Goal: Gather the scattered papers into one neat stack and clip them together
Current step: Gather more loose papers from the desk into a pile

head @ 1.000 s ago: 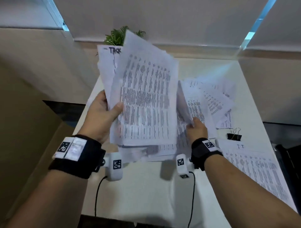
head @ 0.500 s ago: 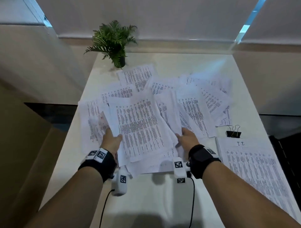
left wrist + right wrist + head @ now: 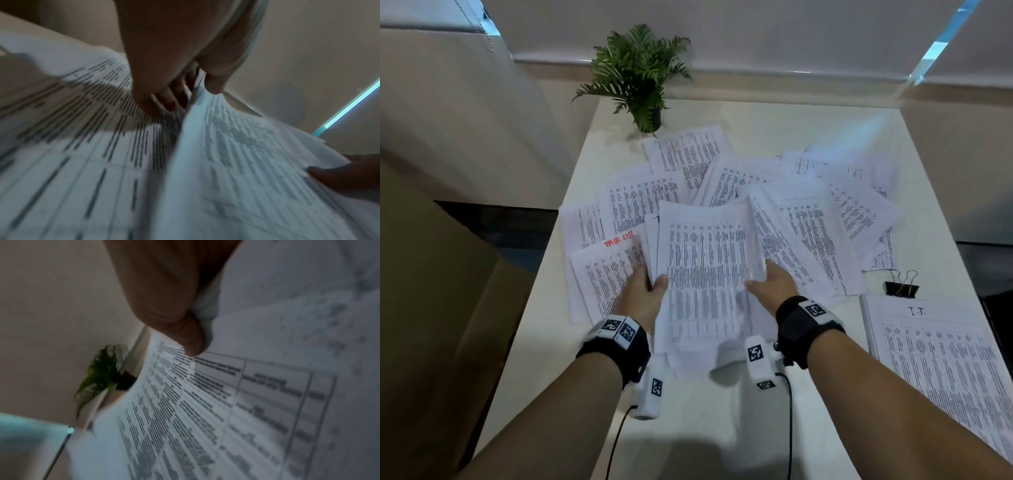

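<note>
Both hands hold a bundle of printed sheets point(image 3: 705, 270) at the middle of the white table point(image 3: 688, 428). My left hand point(image 3: 645, 291) grips its left edge, thumb on top and fingers underneath point(image 3: 164, 100). My right hand point(image 3: 770, 286) pinches the right edge, thumb point(image 3: 191, 340) pressed on the top sheet point(image 3: 205, 402). More loose printed papers point(image 3: 825, 212) lie fanned out beyond and beside the bundle; one at the left carries red writing point(image 3: 618, 241). A black binder clip point(image 3: 901, 287) sits on the table to the right, untouched.
A small potted plant point(image 3: 640, 75) stands at the table's far edge. A separate squared stack headed "I.T." point(image 3: 941, 363) lies at the right front. Brown cardboard point(image 3: 431, 308) flanks the left side. Cables run from both wrist cameras over the near table.
The raised fan of papers came down onto the table. Both hands then closed in on the two sides of one bundle, drawing its sheets together.
</note>
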